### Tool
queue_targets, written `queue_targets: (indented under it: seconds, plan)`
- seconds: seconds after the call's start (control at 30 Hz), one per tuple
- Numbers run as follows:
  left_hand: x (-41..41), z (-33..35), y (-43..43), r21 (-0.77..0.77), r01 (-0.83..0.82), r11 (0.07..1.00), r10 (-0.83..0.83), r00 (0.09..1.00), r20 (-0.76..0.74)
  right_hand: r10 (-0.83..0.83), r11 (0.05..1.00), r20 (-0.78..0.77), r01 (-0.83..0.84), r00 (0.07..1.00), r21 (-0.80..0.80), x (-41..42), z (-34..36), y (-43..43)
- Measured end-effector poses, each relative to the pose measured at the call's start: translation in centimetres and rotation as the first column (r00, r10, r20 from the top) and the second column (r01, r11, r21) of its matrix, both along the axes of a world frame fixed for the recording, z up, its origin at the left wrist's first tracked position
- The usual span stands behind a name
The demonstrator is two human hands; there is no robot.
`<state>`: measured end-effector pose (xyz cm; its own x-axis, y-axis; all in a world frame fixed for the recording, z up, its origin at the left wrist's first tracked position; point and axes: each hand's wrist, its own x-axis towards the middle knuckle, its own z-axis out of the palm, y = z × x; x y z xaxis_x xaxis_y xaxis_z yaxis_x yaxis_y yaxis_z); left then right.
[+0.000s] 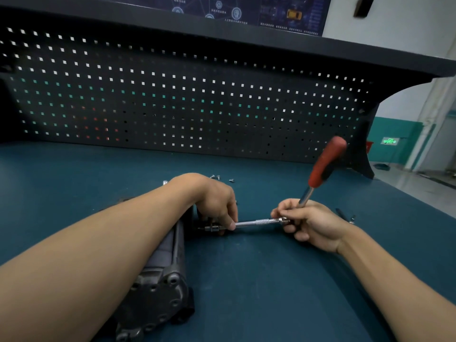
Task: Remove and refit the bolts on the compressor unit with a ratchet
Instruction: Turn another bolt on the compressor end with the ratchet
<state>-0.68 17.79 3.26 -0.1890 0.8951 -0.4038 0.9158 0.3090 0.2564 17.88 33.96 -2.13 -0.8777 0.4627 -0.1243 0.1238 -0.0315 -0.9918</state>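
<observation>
I see extension bar [256, 222] lying left-right, pointing left at compressor [160, 267]; left hand [217, 203] pinches it, right hand [311, 224] grips ratchet [320, 169].

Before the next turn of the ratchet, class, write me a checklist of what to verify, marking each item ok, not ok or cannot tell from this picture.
1. The socket is seated on a bolt: cannot tell, the left hand hides that end.
2. The left hand steadies the extension bar at its socket end: ok.
3. The right hand grips the ratchet near its head: ok.
4. Its handle is free to swing: ok, it stands raised with nothing near it.
5. The compressor lies on the bench: ok.
6. The loose bolts are out of the tool's way: ok, they lie behind the left hand.
</observation>
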Motion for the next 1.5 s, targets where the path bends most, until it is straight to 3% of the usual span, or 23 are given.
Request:
queue_targets:
  seconds: [0.3,0.53,0.67,0.83,1.03,1.2,1.5]
  plan:
    - [-0.2,-0.1,0.0,0.019,-0.008,1.0,0.007,1.0,0.016,-0.145,0.985,0.038,0.148,0.989,-0.084,-0.8,-0.2,-0.4]
    - [-0.3,-0.1,0.1,0.025,-0.005,1.0,0.005,1.0,0.015,-0.191,0.982,0.181,0.185,0.965,0.048,-1.1,-0.2,-0.5]
    - [-0.3,-0.1,0.1,0.044,-0.009,0.999,0.008,1.0,0.012,-0.183,0.983,0.215,0.18,0.959,0.034,-1.1,-0.2,-0.3]
    - [-0.3,-0.3,0.2,0.074,-0.023,0.997,0.023,1.0,0.003,-0.116,0.99,0.104,0.124,0.988,-0.068,-0.4,-0.2,0.1]
    - [-0.6,-0.5,0.4,0.08,-0.029,0.996,0.029,1.0,-0.004,0.073,0.99,-0.05,-0.079,0.996,-0.12,1.1,-0.2,1.0]
    - [-0.8,-0.7,0.5,0.069,-0.025,0.997,0.025,1.0,-0.01,0.192,0.981,-0.006,-0.191,0.981,0.018,1.9,-0.4,1.7]
    - [-0.7,-0.9,0.6,0.091,-0.033,0.995,0.036,0.999,-0.037,0.227,0.973,0.015,-0.228,0.974,0.022,1.7,-0.6,2.3]
